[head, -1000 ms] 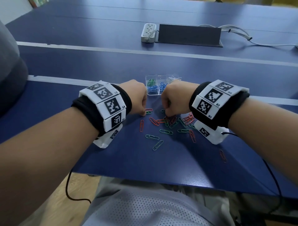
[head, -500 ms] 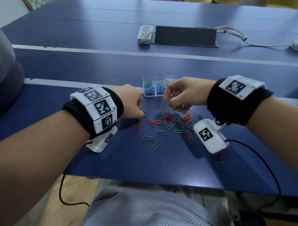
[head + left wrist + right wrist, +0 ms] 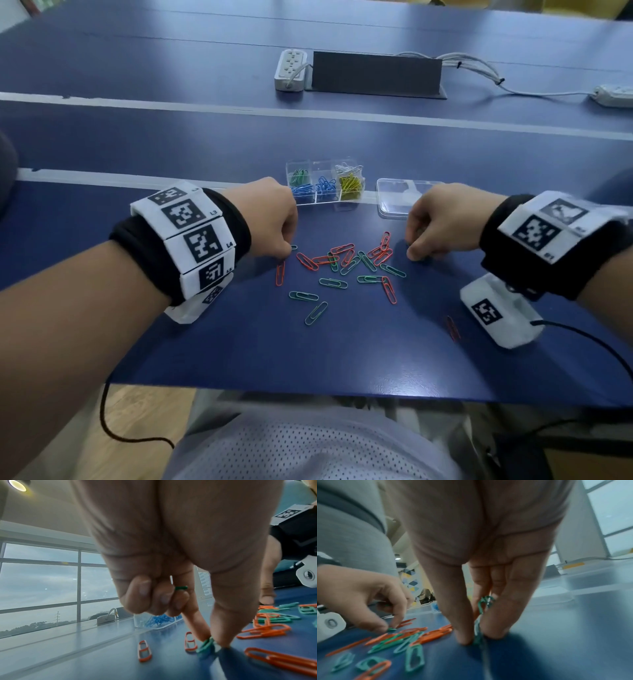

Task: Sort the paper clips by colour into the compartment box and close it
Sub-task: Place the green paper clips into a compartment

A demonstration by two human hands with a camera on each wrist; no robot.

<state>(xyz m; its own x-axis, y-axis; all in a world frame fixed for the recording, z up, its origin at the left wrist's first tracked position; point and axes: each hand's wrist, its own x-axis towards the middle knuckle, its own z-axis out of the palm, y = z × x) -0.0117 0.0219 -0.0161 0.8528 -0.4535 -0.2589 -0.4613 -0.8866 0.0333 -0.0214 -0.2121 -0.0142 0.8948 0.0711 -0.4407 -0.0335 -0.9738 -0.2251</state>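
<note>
Blurred right hand (image 3: 479, 547) perhaps pinches green clips (image 3: 481, 615).

Clear glossy plastic box (image 3: 325, 186); smooth table (image 3: 239, 342).

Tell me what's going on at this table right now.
A person is sorting paper clips by colour. The left hand pinches a green clip off the blue table, with another green one tucked in its curled fingers. The right hand pinches green clips too. The compartment box already holds green, blue, yellow and white clips; its lid lies beside it. Orange and green clips remain loose.
</note>
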